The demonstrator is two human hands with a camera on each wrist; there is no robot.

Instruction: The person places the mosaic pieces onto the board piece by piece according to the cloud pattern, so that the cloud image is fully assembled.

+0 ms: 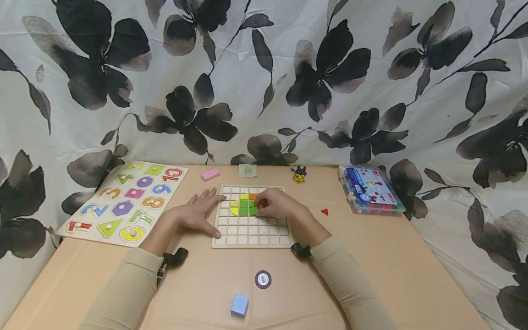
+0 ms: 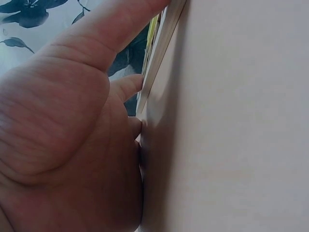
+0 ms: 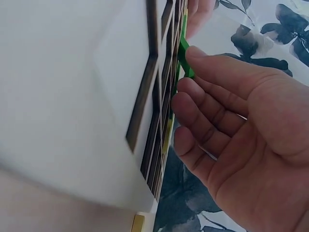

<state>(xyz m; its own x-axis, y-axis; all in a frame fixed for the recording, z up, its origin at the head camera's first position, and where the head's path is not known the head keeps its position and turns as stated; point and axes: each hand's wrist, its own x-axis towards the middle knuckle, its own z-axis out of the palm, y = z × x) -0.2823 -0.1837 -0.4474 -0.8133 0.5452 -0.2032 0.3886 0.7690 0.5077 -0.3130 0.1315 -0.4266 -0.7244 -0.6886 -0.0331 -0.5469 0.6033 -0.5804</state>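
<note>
A pale wooden grid board (image 1: 247, 229) lies flat on the desk at the centre of the frame, its square cells mostly bare. In its upper middle cells sit flat coloured pieces: a yellow one (image 1: 234, 207), a green one (image 1: 247, 211), and what seems an orange one (image 1: 252, 196) behind.
</note>
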